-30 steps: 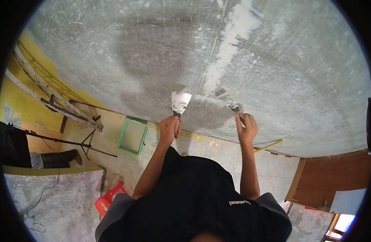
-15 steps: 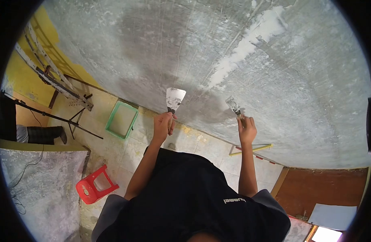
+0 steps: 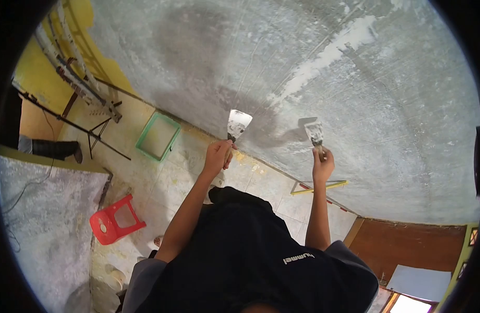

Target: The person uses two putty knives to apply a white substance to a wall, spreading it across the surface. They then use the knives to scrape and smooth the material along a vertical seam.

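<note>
My left hand (image 3: 218, 156) is closed around the handle of a wide putty knife (image 3: 239, 123), its pale blade pointing up and marked with dark and white residue. In my right hand (image 3: 323, 166) I grip a second putty knife (image 3: 314, 132), smeared with whitish filler; its blade is close to the wall and casts a shadow there. Both hands are raised in front of a grey plastered wall (image 3: 198, 62). A strip of white filler (image 3: 323, 60) runs diagonally up the wall, above and between the two blades.
On the tiled floor are a green tray (image 3: 158, 136) and a red plastic stool (image 3: 114, 220). A yellow triangular frame (image 3: 320, 188) rests at the wall's foot. At left stand a ladder (image 3: 75, 62) and a black tripod (image 3: 96, 136), near another person's leg (image 3: 57, 149).
Both putty knives have shifted slightly right in view. The right blade has turned from leaning left to nearly upright. My view has shifted a little, and the stool and tray appear higher.
</note>
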A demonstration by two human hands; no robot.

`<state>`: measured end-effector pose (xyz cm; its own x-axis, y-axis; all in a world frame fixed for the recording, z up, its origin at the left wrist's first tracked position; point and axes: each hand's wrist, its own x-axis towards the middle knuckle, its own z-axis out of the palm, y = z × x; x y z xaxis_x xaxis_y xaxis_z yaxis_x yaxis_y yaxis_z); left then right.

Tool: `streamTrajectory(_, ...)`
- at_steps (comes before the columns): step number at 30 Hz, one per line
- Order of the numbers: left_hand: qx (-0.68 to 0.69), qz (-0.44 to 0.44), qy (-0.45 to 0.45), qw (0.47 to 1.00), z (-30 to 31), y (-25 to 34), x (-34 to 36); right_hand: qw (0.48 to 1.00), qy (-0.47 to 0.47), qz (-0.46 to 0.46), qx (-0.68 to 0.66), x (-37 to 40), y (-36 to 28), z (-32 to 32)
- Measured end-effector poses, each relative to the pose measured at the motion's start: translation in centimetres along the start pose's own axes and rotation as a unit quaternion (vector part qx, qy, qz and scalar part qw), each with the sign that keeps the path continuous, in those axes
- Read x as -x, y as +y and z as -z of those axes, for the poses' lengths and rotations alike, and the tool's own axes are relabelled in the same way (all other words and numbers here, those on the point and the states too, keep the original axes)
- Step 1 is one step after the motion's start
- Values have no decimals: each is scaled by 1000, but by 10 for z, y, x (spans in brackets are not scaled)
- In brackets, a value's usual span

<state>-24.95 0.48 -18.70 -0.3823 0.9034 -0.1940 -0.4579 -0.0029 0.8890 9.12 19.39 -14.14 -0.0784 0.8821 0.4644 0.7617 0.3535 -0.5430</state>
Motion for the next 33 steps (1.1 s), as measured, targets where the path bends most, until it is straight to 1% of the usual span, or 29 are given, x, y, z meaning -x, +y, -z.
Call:
streamTrajectory(1,0,1,7,1000,0,0,6,1000,-6,1,-3,13,-1,6)
streamTrajectory(2,1,8,0,1000,-2,-1,11,991,-45,-88,-94,24,-5,14)
streamTrajectory(3,1,14,-10,1000,-5,-1,15,964,-80,-177,-183,31,-9,20)
streamTrajectory(4,15,16,-20,1000,-6,-5,17,944,-82,-177,-267,37,-28,23)
streamTrajectory(5,12,18,-20,1000,-7,-8,19,943,-82,-180,-269,41,-49,27)
streamTrajectory(7,35,13,-45,998,-10,-14,21,883,-193,-171,-393,45,-89,34)
streamTrajectory(8,17,13,-44,999,-14,-12,23,882,-192,-171,-394,44,-107,37)
streamTrajectory(10,1,22,-41,999,-21,-5,27,851,-321,-149,-387,42,-139,37)
streamTrajectory(11,-12,32,-37,999,-24,-4,26,851,-322,-147,-388,41,-150,34)
streamTrajectory(13,-33,15,-45,998,-25,-2,22,857,-359,-100,-355,38,-165,24)
streamTrajectory(14,-54,1,-55,997,-24,-3,19,857,-354,-106,-360,35,-164,15)
streamTrajectory(18,-42,-18,-48,998,-27,-9,6,865,-359,-109,-333,16,-141,-12)
streamTrajectory(21,-33,-32,-32,998,-34,-16,-10,861,-376,-118,-320,-4,-119,-12)
streamTrajectory(24,-20,-15,-33,999,-47,-19,-20,863,-374,-122,-317,-23,-92,-9)
streamTrajectory(26,-11,14,-3,1000,-49,-23,-30,867,-374,-122,-306,-38,-69,-6)
streamTrajectory(27,-11,12,-1,1000,-46,-26,-36,871,-372,-123,-296,-46,-59,-5)
streamTrajectory(28,27,14,11,999,-39,-32,-43,893,-356,-99,-258,-52,-51,-5)
streamTrajectory(29,63,16,23,998,-38,-30,-48,892,-357,-97,-260,-56,-39,-8)
streamTrajectory(31,39,14,44,998,-38,-25,-53,919,-301,-66,-247,-62,-25,-18)
streamTrajectory(32,16,15,63,998,-38,-21,-53,934,-283,-13,-219,-64,-24,-23)
streamTrajectory(33,14,15,67,998,-38,-23,-55,932,-286,-13,-221,-66,-23,-31)
